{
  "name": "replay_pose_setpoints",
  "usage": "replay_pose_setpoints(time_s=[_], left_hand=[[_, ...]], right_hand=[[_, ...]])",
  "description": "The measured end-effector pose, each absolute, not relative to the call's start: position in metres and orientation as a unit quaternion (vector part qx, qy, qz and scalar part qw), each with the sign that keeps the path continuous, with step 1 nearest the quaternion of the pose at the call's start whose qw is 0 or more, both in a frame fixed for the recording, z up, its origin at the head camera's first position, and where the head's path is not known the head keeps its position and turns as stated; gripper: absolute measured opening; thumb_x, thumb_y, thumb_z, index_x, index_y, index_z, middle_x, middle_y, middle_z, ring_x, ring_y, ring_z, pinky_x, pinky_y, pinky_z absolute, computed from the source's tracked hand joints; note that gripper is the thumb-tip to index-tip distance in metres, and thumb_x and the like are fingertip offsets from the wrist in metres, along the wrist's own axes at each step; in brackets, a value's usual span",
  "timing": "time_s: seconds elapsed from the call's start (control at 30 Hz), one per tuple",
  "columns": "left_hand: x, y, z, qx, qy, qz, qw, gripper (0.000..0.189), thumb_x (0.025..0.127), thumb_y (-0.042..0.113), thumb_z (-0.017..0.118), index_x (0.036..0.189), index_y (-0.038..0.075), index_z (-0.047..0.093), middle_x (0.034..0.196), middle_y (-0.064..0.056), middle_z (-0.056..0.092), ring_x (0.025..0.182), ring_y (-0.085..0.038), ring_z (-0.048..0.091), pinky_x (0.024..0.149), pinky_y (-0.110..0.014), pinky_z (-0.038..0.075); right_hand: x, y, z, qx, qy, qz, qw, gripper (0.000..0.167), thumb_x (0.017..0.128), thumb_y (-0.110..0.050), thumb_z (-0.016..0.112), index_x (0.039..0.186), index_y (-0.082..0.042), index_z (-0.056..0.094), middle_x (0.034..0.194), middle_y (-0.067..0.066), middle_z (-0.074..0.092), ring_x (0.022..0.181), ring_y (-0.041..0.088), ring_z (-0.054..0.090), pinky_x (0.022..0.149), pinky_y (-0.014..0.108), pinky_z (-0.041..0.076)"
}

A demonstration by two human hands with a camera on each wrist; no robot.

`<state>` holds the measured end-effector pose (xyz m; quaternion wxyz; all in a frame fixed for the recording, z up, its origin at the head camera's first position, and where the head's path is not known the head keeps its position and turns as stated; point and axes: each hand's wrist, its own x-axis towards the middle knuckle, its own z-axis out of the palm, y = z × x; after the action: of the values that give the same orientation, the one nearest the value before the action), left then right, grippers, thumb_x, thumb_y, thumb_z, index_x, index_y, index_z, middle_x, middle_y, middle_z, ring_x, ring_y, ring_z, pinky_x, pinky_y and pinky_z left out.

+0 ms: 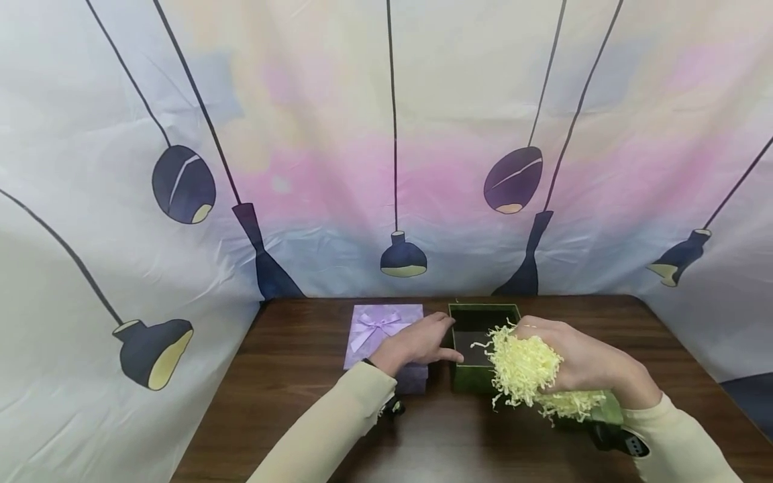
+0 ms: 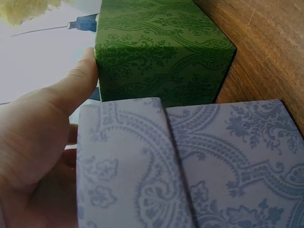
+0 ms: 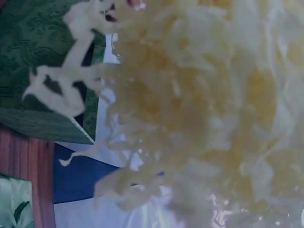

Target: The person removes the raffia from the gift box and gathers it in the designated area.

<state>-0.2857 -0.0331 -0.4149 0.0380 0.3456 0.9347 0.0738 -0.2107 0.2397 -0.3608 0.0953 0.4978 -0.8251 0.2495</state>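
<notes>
My right hand grips a bunch of yellow shredded paper above the right side of an open green box. In the right wrist view the shredded paper fills most of the picture and hides the fingers. The box has a dark inside and a patterned green outside. At its left rim rests my left hand, with the thumb stretched along the near corner. The left wrist view shows that thumb against the box's edge; the other fingers are mostly hidden behind a purple box.
Left of the green box stands the closed purple box, with a ribbon bow on its lid. A light green object lies partly hidden under my right forearm, with paper strands hanging over it. Behind the brown table hangs a lamp-printed cloth.
</notes>
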Motion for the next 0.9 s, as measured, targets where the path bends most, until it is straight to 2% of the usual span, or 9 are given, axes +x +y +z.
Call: replay_pose_setpoints(time_s=[0.07,0.2,0.37,0.6,0.77,0.9], left_hand=[[-0.285,-0.033,-0.415,0.346,0.935,0.077,0.035,0.081,0.087,0.057,0.064,0.144,0.002,0.045,0.147,-0.014,0.044,0.136,-0.023,0.043,0.113,-0.031,0.036],[-0.285,-0.033,-0.415,0.345,0.934,0.080,0.039,0.080,0.088,0.056,0.063,0.145,0.003,0.044,0.150,-0.014,0.041,0.138,-0.024,0.041,0.114,-0.033,0.035],[-0.285,-0.034,-0.415,0.342,0.935,0.085,0.043,0.079,0.089,0.053,0.064,0.146,0.003,0.042,0.151,-0.015,0.040,0.139,-0.025,0.039,0.115,-0.034,0.034],[-0.284,-0.035,-0.416,0.338,0.937,0.080,0.043,0.080,0.089,0.055,0.062,0.146,0.003,0.042,0.152,-0.015,0.038,0.141,-0.024,0.038,0.115,-0.033,0.034],[-0.284,-0.034,-0.415,0.339,0.936,0.077,0.047,0.080,0.089,0.056,0.062,0.146,0.004,0.041,0.153,-0.015,0.038,0.141,-0.024,0.037,0.115,-0.033,0.034],[-0.284,-0.035,-0.416,0.341,0.935,0.082,0.048,0.080,0.090,0.055,0.062,0.146,0.003,0.041,0.153,-0.016,0.037,0.141,-0.025,0.037,0.115,-0.034,0.034]], right_hand=[[-0.209,0.239,-0.364,0.502,-0.820,0.258,0.094,0.076,0.048,-0.010,0.091,0.113,-0.031,0.058,0.111,-0.016,0.056,0.100,0.001,0.056,0.085,0.018,0.050],[-0.205,0.239,-0.370,0.519,-0.806,0.273,0.086,0.068,0.056,-0.012,0.091,0.113,-0.029,0.059,0.110,-0.014,0.056,0.098,0.002,0.055,0.084,0.016,0.049],[-0.202,0.239,-0.377,0.525,-0.804,0.264,0.091,0.068,0.059,-0.017,0.091,0.119,-0.026,0.059,0.112,-0.011,0.056,0.100,0.004,0.056,0.083,0.019,0.051],[-0.196,0.240,-0.384,0.506,-0.826,0.231,0.092,0.084,0.047,-0.012,0.091,0.123,-0.025,0.057,0.117,-0.010,0.054,0.104,0.007,0.057,0.084,0.030,0.055],[-0.187,0.242,-0.387,0.480,-0.847,0.212,0.081,0.087,0.046,-0.007,0.088,0.124,-0.027,0.056,0.121,-0.009,0.054,0.106,0.009,0.057,0.084,0.032,0.056],[-0.186,0.241,-0.389,0.495,-0.836,0.224,0.080,0.086,0.047,-0.001,0.084,0.124,-0.028,0.056,0.118,-0.011,0.053,0.103,0.006,0.056,0.082,0.028,0.055]])
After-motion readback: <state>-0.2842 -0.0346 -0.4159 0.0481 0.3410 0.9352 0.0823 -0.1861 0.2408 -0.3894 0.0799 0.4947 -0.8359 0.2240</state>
